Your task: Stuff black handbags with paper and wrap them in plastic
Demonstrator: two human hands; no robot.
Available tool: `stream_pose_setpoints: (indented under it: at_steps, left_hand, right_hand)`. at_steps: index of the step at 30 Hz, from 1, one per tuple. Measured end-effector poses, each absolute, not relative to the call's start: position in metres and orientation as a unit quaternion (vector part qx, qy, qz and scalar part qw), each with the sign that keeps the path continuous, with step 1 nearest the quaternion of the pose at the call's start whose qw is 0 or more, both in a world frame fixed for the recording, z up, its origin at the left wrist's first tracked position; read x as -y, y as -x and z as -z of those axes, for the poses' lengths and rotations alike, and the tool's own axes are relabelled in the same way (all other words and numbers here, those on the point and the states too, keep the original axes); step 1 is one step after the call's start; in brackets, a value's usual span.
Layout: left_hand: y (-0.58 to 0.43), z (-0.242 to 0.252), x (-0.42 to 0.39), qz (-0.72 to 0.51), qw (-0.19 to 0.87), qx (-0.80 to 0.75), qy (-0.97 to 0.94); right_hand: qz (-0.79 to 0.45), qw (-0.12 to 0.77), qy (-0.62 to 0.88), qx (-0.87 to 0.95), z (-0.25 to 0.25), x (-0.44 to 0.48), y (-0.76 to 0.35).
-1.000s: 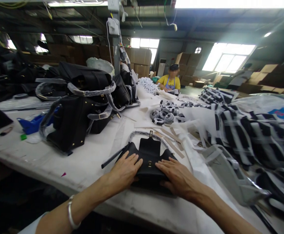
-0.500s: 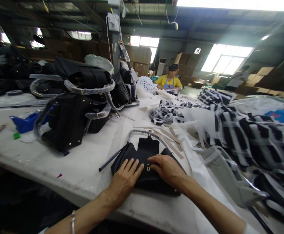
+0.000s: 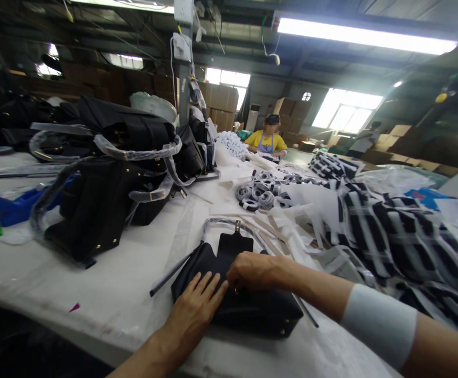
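A black handbag lies on the white table in front of me, its flap folded back away from me. Its plastic-wrapped handle loops at the far side, beside a gold buckle piece. My left hand rests flat on the bag's left side, fingers spread. At the middle of the bag, my right hand is closed with fingers curled down over the gold clasp, which is mostly covered. The fingertips are hidden, so what they grip cannot be made out.
Stacked black handbags stand at the left, near a blue tape dispenser. Rolled grey-and-black straps lie beyond my bag. Black pieces with white wrapping pile up at the right. A person in yellow sits across the table.
My right hand has closed and shifted left over the clasp, its forearm now lying more sideways. The left hand stays flat on the bag. The camera view has tilted up slightly.
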State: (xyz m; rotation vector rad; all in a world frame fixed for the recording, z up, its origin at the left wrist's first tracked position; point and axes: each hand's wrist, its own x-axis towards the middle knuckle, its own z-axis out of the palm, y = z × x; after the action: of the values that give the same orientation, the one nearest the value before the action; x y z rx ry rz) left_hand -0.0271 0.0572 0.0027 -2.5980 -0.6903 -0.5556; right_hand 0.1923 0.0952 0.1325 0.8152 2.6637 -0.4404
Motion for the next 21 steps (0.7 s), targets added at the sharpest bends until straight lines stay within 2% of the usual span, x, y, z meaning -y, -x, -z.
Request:
stream_pose_setpoints:
  at_steps: [5, 8, 10, 14, 17, 21]
  left_hand:
    - [0.027, -0.005, -0.057, 0.176, 0.174, 0.261, 0.933]
    - [0.025, -0.007, -0.057, 0.164, 0.152, 0.273, 0.936]
    - [0.023, -0.007, -0.056, 0.160, 0.140, 0.283, 0.935]
    - [0.022, -0.008, -0.054, 0.155, 0.121, 0.292, 0.936]
    - [0.023, -0.006, -0.055, 0.156, 0.122, 0.290, 0.936]
    - [0.023, -0.011, -0.054, 0.190, 0.164, 0.276, 0.928]
  right_hand:
    - [0.013, 0.144, -0.177, -0.974, -0.130, -0.088, -0.193]
    - [-0.024, 0.113, -0.167, -0.979, -0.129, -0.079, -0.200]
    - [-0.010, 0.065, -0.207, -0.976, -0.133, -0.071, -0.206]
    - [0.051, -0.069, -0.380, -0.921, -0.137, -0.044, -0.219]
    - [0.051, -0.047, -0.446, -0.893, -0.112, -0.018, -0.227]
    - [-0.045, -0.031, -0.480, -0.876, -0.052, 0.007, -0.228]
